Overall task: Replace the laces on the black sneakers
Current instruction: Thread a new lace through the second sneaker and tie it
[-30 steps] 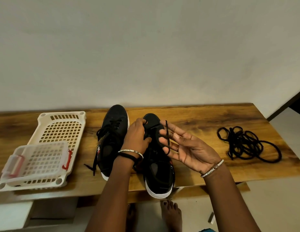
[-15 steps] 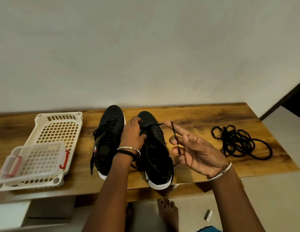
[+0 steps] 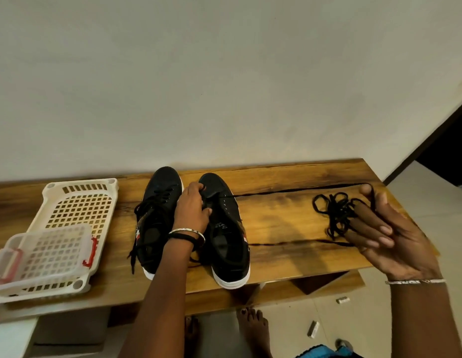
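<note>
Lace (image 3: 289, 191) is stretched taut from an eyelet of the right sneaker (image 3: 227, 244) toward 3 o'clock. There it is pinched between thumb and forefinger of the right hand (image 3: 390, 236), and the other fingers are held nearly straight. A second strand is seen lower down, running from the same sneaker to the same hand. The right sneaker is gripped at its tongue by the left hand (image 3: 192, 210), with fingers curled over the upper. The left sneaker (image 3: 157, 202) is set just beside it at 9 o'clock, laced, its loose ends trailing toward 7 o'clock. Both are placed on the table (image 3: 289, 223), toes toward 12 o'clock. A lace pile (image 3: 338, 213) is noted at 3 o'clock of the sneakers, partly hidden by the right hand. A basket (image 3: 80, 183) is placed at 9 o'clock, with a clear box (image 3: 44, 251) resting on its near end.
</note>
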The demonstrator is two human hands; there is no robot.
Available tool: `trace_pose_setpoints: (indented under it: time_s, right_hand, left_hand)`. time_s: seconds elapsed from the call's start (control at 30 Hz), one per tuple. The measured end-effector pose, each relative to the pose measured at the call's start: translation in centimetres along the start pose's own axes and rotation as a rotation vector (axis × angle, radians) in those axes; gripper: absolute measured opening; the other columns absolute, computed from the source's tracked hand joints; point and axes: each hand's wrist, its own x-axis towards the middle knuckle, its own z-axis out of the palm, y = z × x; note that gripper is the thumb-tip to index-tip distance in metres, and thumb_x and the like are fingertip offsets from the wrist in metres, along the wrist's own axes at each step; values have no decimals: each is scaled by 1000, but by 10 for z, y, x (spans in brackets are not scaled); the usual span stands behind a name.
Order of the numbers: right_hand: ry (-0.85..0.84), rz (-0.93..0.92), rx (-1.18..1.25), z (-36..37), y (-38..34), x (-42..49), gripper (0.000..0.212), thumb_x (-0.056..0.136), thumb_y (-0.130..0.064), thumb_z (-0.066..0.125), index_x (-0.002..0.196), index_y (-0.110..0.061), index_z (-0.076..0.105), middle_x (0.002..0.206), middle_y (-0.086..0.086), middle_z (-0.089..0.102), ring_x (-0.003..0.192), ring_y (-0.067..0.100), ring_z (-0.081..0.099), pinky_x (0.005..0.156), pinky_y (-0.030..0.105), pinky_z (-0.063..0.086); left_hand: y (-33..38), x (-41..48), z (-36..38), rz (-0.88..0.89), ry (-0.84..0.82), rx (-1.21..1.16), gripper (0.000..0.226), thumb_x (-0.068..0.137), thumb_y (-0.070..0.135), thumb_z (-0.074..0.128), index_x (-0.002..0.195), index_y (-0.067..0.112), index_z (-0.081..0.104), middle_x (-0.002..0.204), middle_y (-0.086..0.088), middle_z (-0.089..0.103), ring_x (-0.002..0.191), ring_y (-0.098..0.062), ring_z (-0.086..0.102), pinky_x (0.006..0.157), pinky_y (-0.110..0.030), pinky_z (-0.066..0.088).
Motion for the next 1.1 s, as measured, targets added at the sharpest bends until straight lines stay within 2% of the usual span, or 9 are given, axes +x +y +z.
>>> trace_pose_setpoints:
  time_s: [0.03,0.07,0.23,0.43,0.57,0.67,0.8,0.93,1.1]
  right_hand:
    - [-64,-20,-72,14,-27,-6,64,113,-32,16,65,-11,53,61,-5,46,45,9,22,43,29,41]
    - [-279,-51,77,29,-46,-8,49,113,-30,24,87,-4,57,56,-6,37,45,8,16,39,21,31]
    - [47,-185,-15,81,-91,-3,27,106,-24,39,103,-16,64,64,-4,34,45,5,22,41,20,12]
    - [48,-109,-395,127,-50,32,28,94,-34,60,111,-16,71,66,-3,45,51,7,35,44,18,25]
    - [-168,-67,-671,178,-15,40,32,95,-26,67,124,-40,62,68,-15,57,60,-4,55,52,12,42]
    - [-182,-57,-735,193,5,48,47,96,-23,67,133,-46,51,85,1,71,80,7,70,63,14,51]
    - [-170,-34,-714,199,11,54,42,97,-21,66,131,-43,54,94,8,76,90,19,73,68,20,55]
    - [-112,-63,-589,195,2,57,19,101,-22,58,116,-24,70,62,-12,56,60,7,48,53,19,37]
    - [-88,-141,-669,196,-6,58,30,104,-35,51,97,-19,74,61,-6,45,59,10,40,56,25,35]
  left_hand:
    - [0,0,0,1,-1,-8,59,82,0,75,134,10,48,116,-11,57,110,-26,55,101,-39,46]
    - [0,1,1,1,-3,-22,58,82,1,75,134,10,49,110,-8,57,103,-22,55,97,-37,47]
    - [-2,1,-3,-33,47,-229,43,88,7,71,128,11,55,83,1,54,78,-10,53,84,-28,46]
    - [6,0,-32,-48,156,-717,22,99,8,57,105,28,63,107,11,68,95,-15,69,94,-47,56]
    - [23,0,-61,10,201,-983,21,101,3,52,114,14,65,110,3,68,75,-4,61,96,-42,55]
    - [36,-7,-88,58,247,-1193,22,100,2,52,120,6,62,114,1,67,67,-4,55,95,-41,56]
    - [37,-19,-128,161,291,-1350,29,100,4,51,128,1,57,90,3,57,70,-12,48,97,-41,54]
    - [18,-24,-140,125,304,-1097,19,104,16,48,112,11,65,81,6,58,69,-11,52,91,-44,57]
    - [-9,-20,-118,142,95,-4,47,100,50,41,78,21,70,80,3,64,80,-16,62,71,-33,44]
